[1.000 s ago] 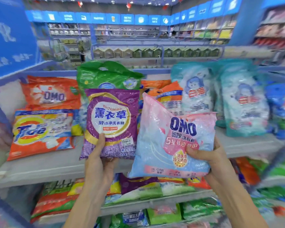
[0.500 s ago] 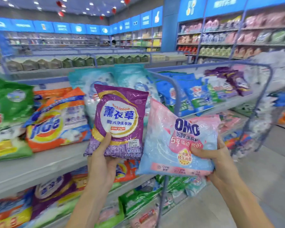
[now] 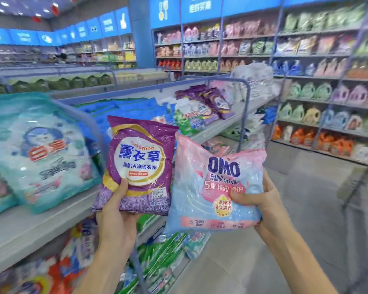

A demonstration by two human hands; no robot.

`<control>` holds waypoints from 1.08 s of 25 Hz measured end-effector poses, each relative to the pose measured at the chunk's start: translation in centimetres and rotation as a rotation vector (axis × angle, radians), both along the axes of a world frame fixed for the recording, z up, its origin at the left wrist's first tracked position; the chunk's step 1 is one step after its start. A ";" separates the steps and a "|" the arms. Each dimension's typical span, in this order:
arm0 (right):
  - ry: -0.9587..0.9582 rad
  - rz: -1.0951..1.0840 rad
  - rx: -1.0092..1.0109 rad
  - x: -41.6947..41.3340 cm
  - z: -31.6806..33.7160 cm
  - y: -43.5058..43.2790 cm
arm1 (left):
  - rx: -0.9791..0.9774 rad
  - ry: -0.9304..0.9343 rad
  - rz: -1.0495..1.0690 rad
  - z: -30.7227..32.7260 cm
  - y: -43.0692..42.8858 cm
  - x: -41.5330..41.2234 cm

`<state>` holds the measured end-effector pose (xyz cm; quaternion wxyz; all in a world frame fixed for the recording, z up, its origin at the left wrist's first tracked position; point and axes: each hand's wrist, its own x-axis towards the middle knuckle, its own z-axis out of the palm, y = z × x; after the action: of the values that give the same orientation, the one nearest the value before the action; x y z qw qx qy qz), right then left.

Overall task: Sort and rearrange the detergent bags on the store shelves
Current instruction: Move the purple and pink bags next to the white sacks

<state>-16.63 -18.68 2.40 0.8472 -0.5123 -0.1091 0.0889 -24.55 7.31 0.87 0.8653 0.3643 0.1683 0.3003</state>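
Head view: gripping purple lavender detergent bag (image 3: 139, 153) in left hand (image 3: 117, 211), pink-blue OMO bag (image 3: 210, 187) in right hand (image 3: 266, 201), side by side.

A purple lavender bag (image 3: 137, 166) is held upright beside a pink-and-blue OMO bag (image 3: 215, 187), their edges touching, above the shelf (image 3: 30, 228).

Left forearm (image 3: 102, 270) and right forearm (image 3: 295, 257) are bare, rising from the bottom edge. Left hand (image 3: 117, 213) grips purple bag (image 3: 138, 158) at its lower edge, thumb on front, fingers hidden behind. Right hand (image 3: 266, 200) grips pink bag (image 3: 212, 200) at its right side, thumb across front. Hands apart, roughly level.
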 end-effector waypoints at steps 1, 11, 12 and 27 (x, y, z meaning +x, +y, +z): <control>-0.008 -0.019 -0.011 1.9 0.1 -0.8 | -0.004 0.001 -0.004 -0.1 -0.8 2.4; 0.025 -0.175 -0.067 23.2 1.1 -10.8 | -0.054 -0.001 -0.126 0.8 -10.1 27.2; 0.028 -0.174 -0.075 25.3 1.1 -11.9 | -0.055 -0.001 -0.135 0.9 -11.1 29.4; 0.092 -0.032 -0.029 60.5 0.0 -27.9 | -0.106 -0.030 -0.065 0.7 -27.0 61.6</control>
<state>43.89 -46.57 2.44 0.8452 -0.5215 -0.0606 0.1004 37.03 -19.66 1.55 0.8951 0.3184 0.1592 0.2682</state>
